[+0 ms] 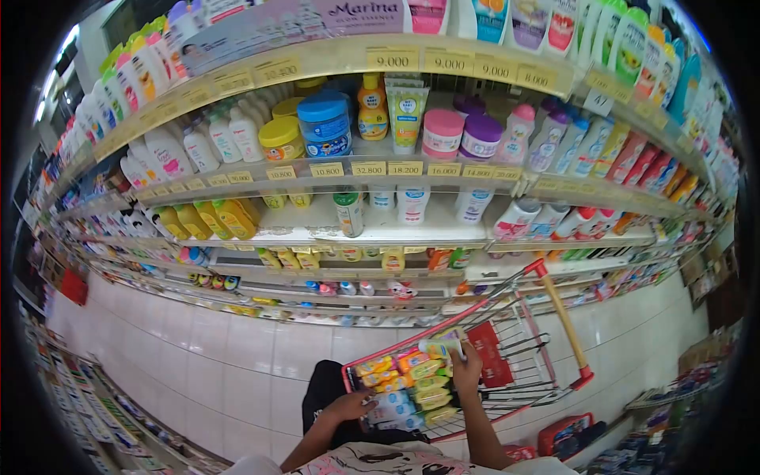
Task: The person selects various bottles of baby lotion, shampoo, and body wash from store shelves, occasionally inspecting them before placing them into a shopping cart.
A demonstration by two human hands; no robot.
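Observation:
A red-rimmed shopping cart [360, 364] stands in front of me, its basket packed with yellow, orange and green packages [431, 388] and white-and-blue ones [393, 408]. My right hand [467, 364] is closed round one end of a pale bottle with a green label [438, 348], held tilted over the load near the cart's far side. At the near left edge of the basket is my left hand [351, 407], fingers curled inward beside the white-and-blue packages; I cannot tell what is under its fingertips.
A long store shelf [277, 231] crosses the view, carrying bottles, blue-lidded jars [324, 123] and yellow price tags. The cart's yellow handle [564, 321] points right. A tiled floor [237, 348] lies between shelf and cart. A red basket [564, 435] sits at lower right.

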